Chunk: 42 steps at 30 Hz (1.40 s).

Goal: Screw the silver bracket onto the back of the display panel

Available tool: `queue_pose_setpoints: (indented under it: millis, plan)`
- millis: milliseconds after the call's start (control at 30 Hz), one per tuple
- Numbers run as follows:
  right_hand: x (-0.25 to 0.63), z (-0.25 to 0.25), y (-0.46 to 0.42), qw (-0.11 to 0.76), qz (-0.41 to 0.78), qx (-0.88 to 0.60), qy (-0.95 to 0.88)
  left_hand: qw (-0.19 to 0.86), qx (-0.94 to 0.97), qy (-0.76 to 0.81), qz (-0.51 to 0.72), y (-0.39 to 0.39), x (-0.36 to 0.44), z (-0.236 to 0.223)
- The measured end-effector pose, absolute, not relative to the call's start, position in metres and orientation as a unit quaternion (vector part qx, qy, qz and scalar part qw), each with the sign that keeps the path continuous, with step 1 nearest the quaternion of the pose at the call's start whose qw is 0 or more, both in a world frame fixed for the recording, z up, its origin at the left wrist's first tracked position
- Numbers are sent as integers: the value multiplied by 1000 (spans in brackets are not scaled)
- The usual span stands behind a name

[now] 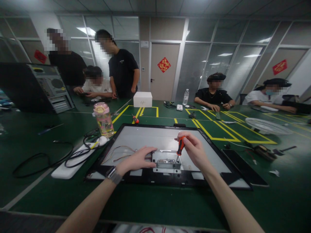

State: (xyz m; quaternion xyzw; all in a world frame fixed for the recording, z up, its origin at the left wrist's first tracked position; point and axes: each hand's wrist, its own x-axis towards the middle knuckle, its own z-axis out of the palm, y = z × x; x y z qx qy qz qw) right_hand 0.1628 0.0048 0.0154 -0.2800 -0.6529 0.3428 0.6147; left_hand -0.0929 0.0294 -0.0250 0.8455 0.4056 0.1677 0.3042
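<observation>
Two bare forearms reach in from the bottom of the view, closest to the camera, with a watch on the left wrist. Left hand has thumb and fingers spread apart at the left end of a metal bracket; can't tell if it's gripping or just resting there. Right hand is wrapped round an orange-and-black screwdriver, shaft pointing down at the bracket's right end.

That bracket sits at the near side of a flat screen panel, black frame and pale middle, lying on the green table. Some thin wires loop across the panel left of the bracket.

Just left of the panel: a white power strip with black cable over it, and a pink-lidded bottle standing upright. Further left there's a PC tower with its back showing. On the right, a long black slab is right beside the panel's edge. Past the far edge: a white box marked 4 and a water bottle. Five other people are around the far side, three sitting, two standing.
</observation>
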Motion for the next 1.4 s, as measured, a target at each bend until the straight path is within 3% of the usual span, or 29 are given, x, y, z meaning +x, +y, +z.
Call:
queue_pose_setpoints:
  millis: [600, 800, 967, 1167, 1267, 1400]
  plan:
    - [167, 14, 6, 597, 389, -284, -641, 299, 847, 408, 165, 30, -92, -26]
    - [168, 16, 6, 612, 350, -285, -650, 302, 844, 413, 162, 30, -93, -27]
    - [167, 17, 4, 584, 418, -272, -640, 302, 847, 402, 171, 30, -93, -27]
    - [165, 21, 2, 571, 420, -273, -650, 297, 849, 401, 174, 31, -94, -27]
    - [165, 22, 3, 569, 385, -295, -664, 296, 848, 404, 173, 31, -93, -27]
    - [165, 20, 4, 601, 254, -340, -677, 294, 849, 401, 178, 29, -93, -26]
